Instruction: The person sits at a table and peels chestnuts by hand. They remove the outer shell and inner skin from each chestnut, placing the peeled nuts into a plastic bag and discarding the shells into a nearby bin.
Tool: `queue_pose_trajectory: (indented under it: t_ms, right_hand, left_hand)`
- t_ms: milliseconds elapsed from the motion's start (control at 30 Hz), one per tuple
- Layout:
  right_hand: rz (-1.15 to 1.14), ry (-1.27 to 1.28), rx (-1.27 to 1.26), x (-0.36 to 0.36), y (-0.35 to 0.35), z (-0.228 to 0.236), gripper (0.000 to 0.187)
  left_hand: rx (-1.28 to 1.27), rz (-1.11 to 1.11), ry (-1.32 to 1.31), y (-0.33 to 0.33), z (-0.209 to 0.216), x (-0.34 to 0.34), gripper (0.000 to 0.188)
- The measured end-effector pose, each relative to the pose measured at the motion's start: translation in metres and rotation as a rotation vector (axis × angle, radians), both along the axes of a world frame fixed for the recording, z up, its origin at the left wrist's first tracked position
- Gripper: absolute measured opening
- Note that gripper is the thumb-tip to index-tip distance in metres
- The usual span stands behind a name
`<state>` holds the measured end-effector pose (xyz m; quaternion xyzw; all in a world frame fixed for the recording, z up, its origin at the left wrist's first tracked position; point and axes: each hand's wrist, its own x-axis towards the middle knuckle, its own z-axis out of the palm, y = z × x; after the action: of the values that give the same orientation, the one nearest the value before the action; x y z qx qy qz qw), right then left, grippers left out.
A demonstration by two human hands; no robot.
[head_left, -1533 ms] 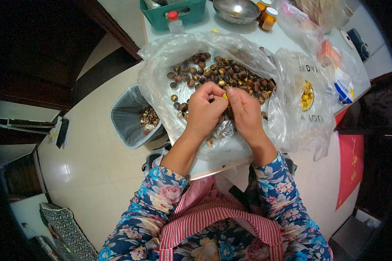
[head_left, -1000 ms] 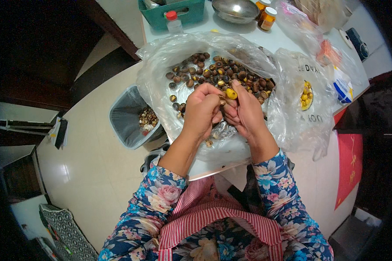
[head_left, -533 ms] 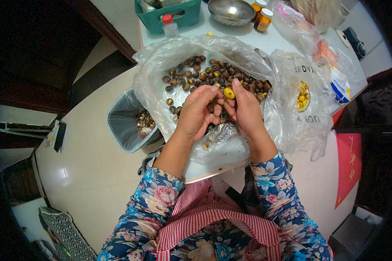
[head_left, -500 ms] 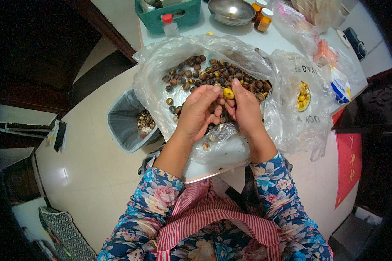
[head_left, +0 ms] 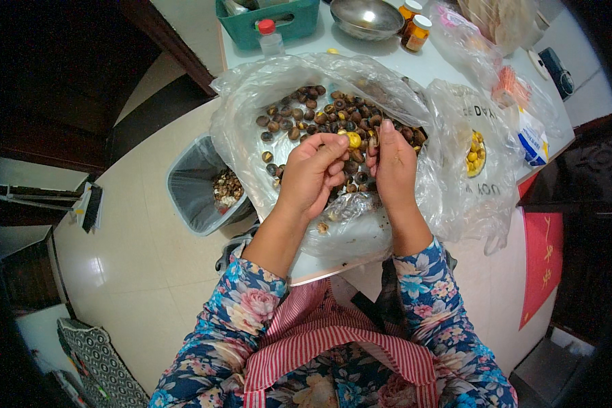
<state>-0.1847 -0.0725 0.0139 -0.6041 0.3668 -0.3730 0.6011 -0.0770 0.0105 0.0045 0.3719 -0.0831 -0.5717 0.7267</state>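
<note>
Between the thumb and fingers of my left hand (head_left: pixel 311 172) is a yellow peeled chestnut (head_left: pixel 353 140). My right hand (head_left: pixel 396 166) is just right of it, thumb pointing up and fingers curled; what those fingers hold, if anything, I cannot make out. Both hands are over an open clear plastic bag (head_left: pixel 251 92) spread on the table. Many dark brown chestnuts (head_left: pixel 299 114) lie in it, some split and showing yellow. On the right, peeled yellow chestnuts (head_left: pixel 476 158) show in the opening of a second printed plastic bag (head_left: pixel 486 194).
A lined waste bin (head_left: pixel 183 187) holding shells stands left of the white table (head_left: pixel 319 272). Toward the back are a green basket (head_left: pixel 306 26), a red-capped bottle (head_left: pixel 270 41), a metal bowl (head_left: pixel 367 19) and brown jars (head_left: pixel 415 34). A blue-white packet (head_left: pixel 534 139) lies right.
My hands have moved slightly apart. The yellow chestnut, earlier between both hands, is now in the left hand's fingertips, a little to the left; the right hand has turned more upright.
</note>
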Motion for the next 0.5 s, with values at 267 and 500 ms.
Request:
queue_pose_trajectory:
  t_ms: [267,500]
  right_hand:
    - [0.105,-0.063,-0.347,0.0044,0.009,0.0022,0.021]
    - [0.13,0.033,-0.187,0.0056,0.0004,0.0036,0.017]
  left_hand:
    - [-0.086,-0.001,0.364,-0.0039,-0.0046,0.0003,0.023]
    - [0.075,-0.034,0.287,0.0011,0.0013,0.0018,0.011]
